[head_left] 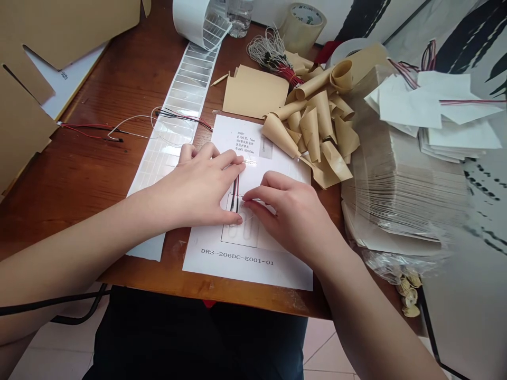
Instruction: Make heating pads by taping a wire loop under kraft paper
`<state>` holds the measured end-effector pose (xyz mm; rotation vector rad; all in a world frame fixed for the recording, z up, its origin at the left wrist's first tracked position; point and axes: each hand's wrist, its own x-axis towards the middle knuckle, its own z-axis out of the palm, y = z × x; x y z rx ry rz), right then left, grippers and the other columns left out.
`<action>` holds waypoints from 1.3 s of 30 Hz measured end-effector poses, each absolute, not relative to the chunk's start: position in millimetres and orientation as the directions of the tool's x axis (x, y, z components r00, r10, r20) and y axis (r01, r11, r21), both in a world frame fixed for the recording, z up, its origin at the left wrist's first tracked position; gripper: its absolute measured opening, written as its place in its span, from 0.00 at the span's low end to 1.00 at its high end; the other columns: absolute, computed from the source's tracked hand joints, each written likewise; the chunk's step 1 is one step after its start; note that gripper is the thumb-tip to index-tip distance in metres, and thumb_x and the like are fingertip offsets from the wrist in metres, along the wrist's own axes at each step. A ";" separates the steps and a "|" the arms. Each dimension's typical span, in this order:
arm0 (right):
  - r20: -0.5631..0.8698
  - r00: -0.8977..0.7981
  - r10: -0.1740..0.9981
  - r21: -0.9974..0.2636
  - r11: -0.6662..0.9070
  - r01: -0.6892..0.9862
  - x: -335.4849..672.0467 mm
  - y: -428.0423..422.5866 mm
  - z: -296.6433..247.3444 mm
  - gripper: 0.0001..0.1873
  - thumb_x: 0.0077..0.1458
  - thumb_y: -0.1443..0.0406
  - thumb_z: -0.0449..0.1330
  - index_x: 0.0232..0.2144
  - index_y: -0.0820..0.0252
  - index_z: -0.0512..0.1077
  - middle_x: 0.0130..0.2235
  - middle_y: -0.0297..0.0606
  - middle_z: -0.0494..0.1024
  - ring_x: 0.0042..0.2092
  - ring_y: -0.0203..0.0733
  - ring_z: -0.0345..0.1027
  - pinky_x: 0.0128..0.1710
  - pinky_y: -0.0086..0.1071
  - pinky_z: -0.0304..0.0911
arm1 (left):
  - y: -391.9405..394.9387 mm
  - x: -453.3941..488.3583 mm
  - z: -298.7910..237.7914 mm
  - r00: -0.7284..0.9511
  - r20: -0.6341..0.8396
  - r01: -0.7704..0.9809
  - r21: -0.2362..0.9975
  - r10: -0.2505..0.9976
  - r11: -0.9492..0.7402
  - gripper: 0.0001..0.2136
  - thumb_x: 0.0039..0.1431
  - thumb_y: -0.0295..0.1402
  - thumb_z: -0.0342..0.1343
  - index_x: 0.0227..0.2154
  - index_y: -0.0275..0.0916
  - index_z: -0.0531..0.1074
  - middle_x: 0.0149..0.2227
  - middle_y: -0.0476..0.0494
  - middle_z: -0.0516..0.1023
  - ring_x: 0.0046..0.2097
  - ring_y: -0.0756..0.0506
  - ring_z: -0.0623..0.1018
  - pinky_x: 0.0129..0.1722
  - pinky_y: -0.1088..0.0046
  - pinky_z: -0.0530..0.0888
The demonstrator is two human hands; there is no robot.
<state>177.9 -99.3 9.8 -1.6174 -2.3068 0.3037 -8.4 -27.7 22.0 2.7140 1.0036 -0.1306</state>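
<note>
Wooden surface under a printed sheet: red-and-black wire leads run lengthwise up it, right hand nearer, grip narrow (holding anything? cannot tell), left hand spread flat.

Inspection view: wooden table in a tiled room.
Pale floor tiles lie below; black-streaked white wall covering stands behind.
</note>
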 end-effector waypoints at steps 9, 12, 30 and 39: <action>0.162 -0.288 0.944 -0.405 0.330 0.853 174.7 -97.9 6.9 0.07 0.58 0.71 0.62 0.32 0.62 0.81 0.27 0.33 0.69 0.27 0.35 0.60 0.29 0.31 0.56 | -27.2 -8.7 21.7 0.756 -0.173 0.654 0.213 0.631 -0.726 0.37 0.57 0.54 0.56 0.65 0.38 0.65 0.69 0.37 0.64 0.60 0.28 0.63 0.56 0.49 0.57; 0.133 -0.259 0.957 -0.444 0.291 0.847 174.0 -97.8 6.7 0.06 0.57 0.71 0.62 0.32 0.61 0.81 0.26 0.32 0.68 0.26 0.34 0.60 0.28 0.30 0.55 | -27.5 -8.5 21.3 0.761 -0.155 0.648 0.215 0.629 -0.731 0.38 0.57 0.55 0.56 0.65 0.38 0.64 0.68 0.37 0.65 0.59 0.29 0.64 0.56 0.49 0.57; 0.077 -0.259 0.963 -0.451 0.265 0.852 167.9 -98.1 7.2 0.08 0.54 0.73 0.61 0.28 0.63 0.80 0.25 0.33 0.67 0.26 0.33 0.59 0.28 0.30 0.56 | -27.4 -8.6 21.4 0.769 -0.149 0.639 0.205 0.622 -0.741 0.37 0.58 0.54 0.55 0.65 0.36 0.65 0.68 0.37 0.65 0.59 0.28 0.64 0.55 0.48 0.58; 0.016 -0.201 0.979 -0.454 0.187 0.871 164.0 -98.2 8.9 0.07 0.54 0.73 0.62 0.27 0.62 0.80 0.26 0.33 0.69 0.26 0.34 0.60 0.29 0.31 0.55 | -27.5 -9.0 20.3 0.776 -0.134 0.631 0.207 0.617 -0.748 0.36 0.58 0.53 0.55 0.64 0.36 0.65 0.68 0.36 0.64 0.59 0.28 0.64 0.55 0.48 0.58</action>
